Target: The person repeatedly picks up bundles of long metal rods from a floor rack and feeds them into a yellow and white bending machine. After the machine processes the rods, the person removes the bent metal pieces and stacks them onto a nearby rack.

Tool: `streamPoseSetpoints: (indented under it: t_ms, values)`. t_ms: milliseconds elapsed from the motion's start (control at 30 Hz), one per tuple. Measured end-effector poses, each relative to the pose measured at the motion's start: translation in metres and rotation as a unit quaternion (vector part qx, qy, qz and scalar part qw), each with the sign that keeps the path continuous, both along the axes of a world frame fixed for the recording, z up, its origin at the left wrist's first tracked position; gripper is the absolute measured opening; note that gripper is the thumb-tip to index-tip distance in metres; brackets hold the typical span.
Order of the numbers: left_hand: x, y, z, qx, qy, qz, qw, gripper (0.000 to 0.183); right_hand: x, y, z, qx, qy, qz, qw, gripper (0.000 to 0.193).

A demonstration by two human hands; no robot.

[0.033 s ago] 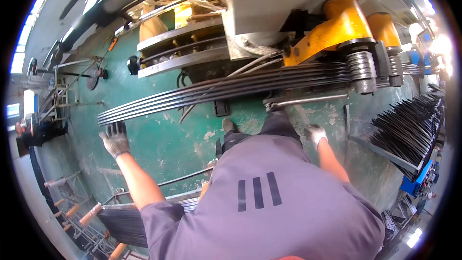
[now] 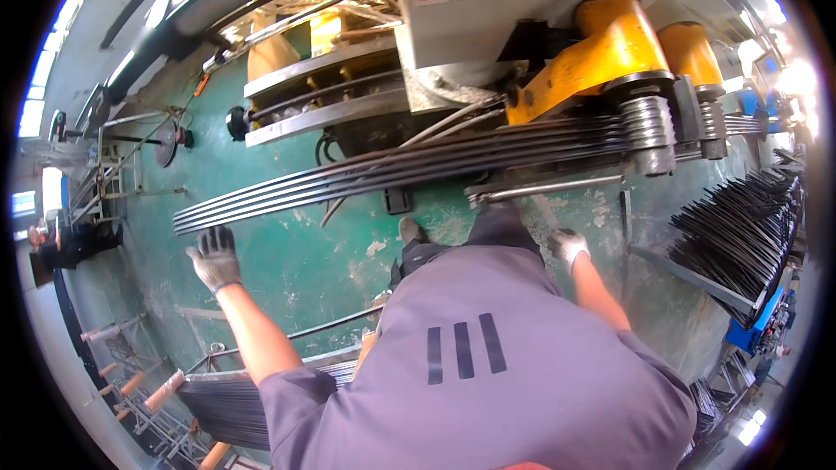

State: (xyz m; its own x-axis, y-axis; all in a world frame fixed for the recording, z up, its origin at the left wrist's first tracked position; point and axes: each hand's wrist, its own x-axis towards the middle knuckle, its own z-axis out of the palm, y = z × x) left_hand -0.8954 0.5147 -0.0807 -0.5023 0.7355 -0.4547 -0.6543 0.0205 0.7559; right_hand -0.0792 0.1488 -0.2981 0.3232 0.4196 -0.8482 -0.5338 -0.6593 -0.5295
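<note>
Several long dark metal bars (image 2: 348, 181) lie side by side, running from the roller machine at right out toward the left. My left hand (image 2: 215, 261), in a pale glove with dark fingertips, is just below their left ends. Its thumb and fingers are spread, and a small gap appears between the fingertips and the nearest bar. My right hand (image 2: 568, 245), gloved too, hangs low beside my right leg. Its fingers curl loosely, partly turned from view, with nothing visible in them. The bars pass under grooved steel rollers (image 2: 648, 132) on yellow arms (image 2: 601, 57).
A bundle of dark bars (image 2: 731, 231) rests in a rack at right. More dark bars (image 2: 226, 409) lie on a roller stand behind my left arm. A short metal rod (image 2: 549, 190) juts out before my legs. The green floor (image 2: 287, 261) has worn patches.
My left hand has drawn slightly down and away from the bar ends. The bars and machine sit slightly shifted in the picture. My right hand is much the same.
</note>
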Motion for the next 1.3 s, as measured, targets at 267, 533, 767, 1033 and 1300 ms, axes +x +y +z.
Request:
streamPoseSetpoints:
  t_ms: [267,533,767,1033,1300]
  values:
    - [0.263,-0.098,-0.112,-0.204,-0.142,-0.047,0.967,0.057,0.09,0.042,0.023,-0.172,-0.253,0.44,0.844,0.039]
    - [0.401,-0.096,-0.129,-0.007,-0.025,-0.4,0.916,0.033,0.167,0.06,0.012,-0.003,-0.199,0.185,0.962,0.033]
    - [0.407,-0.056,-0.08,-0.044,0.141,-0.458,0.877,0.042,0.08,-0.004,0.069,-0.18,-0.23,0.14,0.946,0.031]
    - [0.374,-0.097,-0.164,-0.008,-0.197,-0.524,0.829,0.046,0.041,-0.09,0.056,-0.104,-0.267,0.073,0.955,0.033]
    - [0.424,-0.11,-0.005,-0.025,-0.145,-0.323,0.935,0.04,0.1,0.03,0.122,0.121,-0.348,-0.024,0.929,0.034]
